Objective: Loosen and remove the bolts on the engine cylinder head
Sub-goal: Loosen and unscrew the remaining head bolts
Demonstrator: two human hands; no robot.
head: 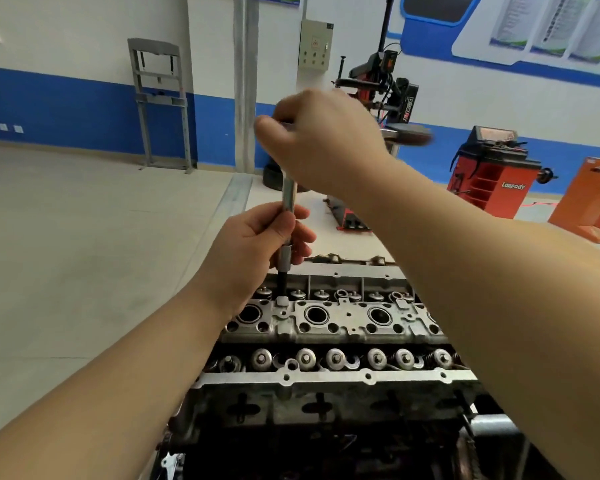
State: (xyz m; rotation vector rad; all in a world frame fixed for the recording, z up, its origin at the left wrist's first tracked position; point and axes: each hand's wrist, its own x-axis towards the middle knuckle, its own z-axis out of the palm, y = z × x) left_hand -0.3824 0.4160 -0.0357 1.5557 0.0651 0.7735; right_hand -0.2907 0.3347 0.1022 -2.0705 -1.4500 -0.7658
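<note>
The engine cylinder head (343, 322) lies in front of me, grey metal with round bores and two rows of valve springs. A long silver socket extension (289, 195) stands upright, its dark socket end (282, 284) sunk into the head's far left side. My left hand (257, 244) grips the lower part of the shaft. My right hand (321, 140) is curled round the tool's top end, slightly blurred. The bolt under the socket is hidden.
The engine block (291, 410) sits on a stand below the head. Beyond it are a black-and-red tyre changer (378, 88), a red wheel balancer (492, 171), an orange machine (589, 202) at right, and a grey press frame (160, 102) by the blue-and-white wall.
</note>
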